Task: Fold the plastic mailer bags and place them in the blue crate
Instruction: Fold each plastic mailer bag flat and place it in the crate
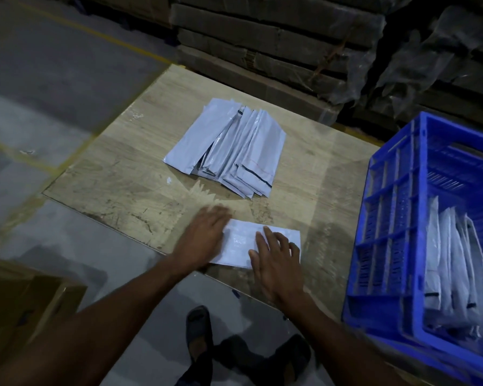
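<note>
A white folded mailer bag (240, 240) lies near the front edge of the wooden board (129, 174). My left hand (204, 235) lies flat at the bag's left end, blurred by motion. My right hand (276, 257) presses flat on the bag's right part with straight, spread fingers. A fanned pile of white mailer bags (229, 146) sits in the middle of the board, beyond both hands. The blue crate (396, 218) stands at the right and holds several folded bags (455, 266) upright along its near wall.
Wrapped stacks of flattened cardboard (276, 43) rise behind the board. A brown cardboard box (25, 299) stands at the lower left. My feet in dark sandals (198, 330) are on the grey floor below the board's front edge. Yellow floor lines run at the left.
</note>
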Available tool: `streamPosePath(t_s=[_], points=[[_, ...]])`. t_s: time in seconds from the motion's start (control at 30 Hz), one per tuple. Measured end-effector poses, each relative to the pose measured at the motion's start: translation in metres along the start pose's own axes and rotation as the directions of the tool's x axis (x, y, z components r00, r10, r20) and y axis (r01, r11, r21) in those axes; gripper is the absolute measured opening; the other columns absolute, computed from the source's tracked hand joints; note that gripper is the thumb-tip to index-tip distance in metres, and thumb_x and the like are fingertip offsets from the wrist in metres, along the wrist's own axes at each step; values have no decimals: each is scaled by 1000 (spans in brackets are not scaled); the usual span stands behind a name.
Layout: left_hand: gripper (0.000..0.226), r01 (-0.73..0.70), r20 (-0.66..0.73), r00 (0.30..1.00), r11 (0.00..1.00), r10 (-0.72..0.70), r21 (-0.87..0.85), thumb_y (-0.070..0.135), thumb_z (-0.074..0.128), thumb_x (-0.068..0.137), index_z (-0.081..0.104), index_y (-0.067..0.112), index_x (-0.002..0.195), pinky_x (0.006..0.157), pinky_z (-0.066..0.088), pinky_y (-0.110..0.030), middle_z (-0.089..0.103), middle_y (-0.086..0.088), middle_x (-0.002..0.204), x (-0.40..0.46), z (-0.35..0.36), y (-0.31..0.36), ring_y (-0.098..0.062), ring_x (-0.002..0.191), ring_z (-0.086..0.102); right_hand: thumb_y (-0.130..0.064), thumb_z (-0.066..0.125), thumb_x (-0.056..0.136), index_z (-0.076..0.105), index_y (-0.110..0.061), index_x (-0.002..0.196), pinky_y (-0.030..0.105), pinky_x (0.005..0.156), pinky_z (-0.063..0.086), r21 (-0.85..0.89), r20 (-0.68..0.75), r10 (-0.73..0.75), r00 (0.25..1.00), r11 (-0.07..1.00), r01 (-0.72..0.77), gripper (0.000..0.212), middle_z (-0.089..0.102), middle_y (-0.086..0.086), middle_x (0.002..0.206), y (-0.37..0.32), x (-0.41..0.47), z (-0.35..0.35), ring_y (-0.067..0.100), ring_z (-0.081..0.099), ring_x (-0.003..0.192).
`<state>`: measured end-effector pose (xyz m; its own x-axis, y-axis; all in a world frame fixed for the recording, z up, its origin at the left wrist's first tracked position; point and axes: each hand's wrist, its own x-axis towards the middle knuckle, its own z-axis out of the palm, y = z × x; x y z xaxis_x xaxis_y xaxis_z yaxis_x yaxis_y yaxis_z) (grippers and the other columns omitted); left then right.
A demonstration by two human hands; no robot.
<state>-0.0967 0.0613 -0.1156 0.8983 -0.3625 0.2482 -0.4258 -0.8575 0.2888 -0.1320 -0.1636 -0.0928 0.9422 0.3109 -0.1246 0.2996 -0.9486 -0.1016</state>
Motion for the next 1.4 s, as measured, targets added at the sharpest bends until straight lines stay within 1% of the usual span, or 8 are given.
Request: streamPosePath(t_s=[0.13,0.33,0.57,0.83,1.03,1.17,1.33,1.4], points=[[60,-23,158,987,1000,25,-15,26,31,97,52,2,148,119,36,-52,53,-16,152,-8,37,57,-30,144,47,-36,24,105,47,-13,149,53,116,23,10,-6,-75,997,997,76,55,35,9,161,2,3,22,27,31,150],[60,52,132,990,998,-55,24,30,33,103,38,6,157,123,22,-46,38,-9,164,-18,50,60,-23,154,32,-36,19,107,25,-16,160,51,124,14,57,-51,-75,996,995,78,57,18,2,168,6,1,33,19,7,156],[58,54,130,990,996,-63,76,30,25,107,34,6,159,125,24,-48,29,-10,167,-19,53,60,-24,157,24,-35,28,106,23,-23,160,56,121,16,121,-74,37,997,992,-28,56,17,-9,167,1,1,29,17,4,156],[61,31,163,985,994,-47,103,36,34,106,36,7,159,124,27,-52,24,-14,169,-24,45,50,-33,156,23,-63,23,102,16,-29,161,58,122,10,50,-22,113,993,992,-112,68,7,1,170,14,-5,34,30,4,156],[64,92,182,977,988,-113,121,40,38,103,30,21,163,126,19,-53,19,-10,171,-32,34,37,-35,158,16,-67,19,101,12,-32,161,57,123,9,59,-3,126,992,990,-126,70,1,5,170,17,-6,32,32,-4,155],[65,147,185,966,973,-179,176,37,33,102,27,17,163,124,22,-56,17,-8,172,-43,23,16,-34,158,16,-69,19,100,16,-29,161,58,122,10,59,9,134,991,989,-134,72,1,7,170,19,-7,32,34,-6,155],[69,236,179,945,948,-275,213,38,30,100,25,10,163,125,19,-55,13,-6,173,-51,16,4,-28,159,13,-70,11,99,5,-31,161,62,121,0,44,78,126,989,991,-129,74,-11,4,169,20,-7,28,33,-17,153],[70,246,182,940,943,-288,222,40,29,101,25,9,163,126,17,-55,13,-6,173,-50,17,7,-27,160,12,-64,13,101,10,-24,161,64,119,-4,18,54,125,991,992,-126,72,-4,5,170,13,-3,21,35,-10,154]])
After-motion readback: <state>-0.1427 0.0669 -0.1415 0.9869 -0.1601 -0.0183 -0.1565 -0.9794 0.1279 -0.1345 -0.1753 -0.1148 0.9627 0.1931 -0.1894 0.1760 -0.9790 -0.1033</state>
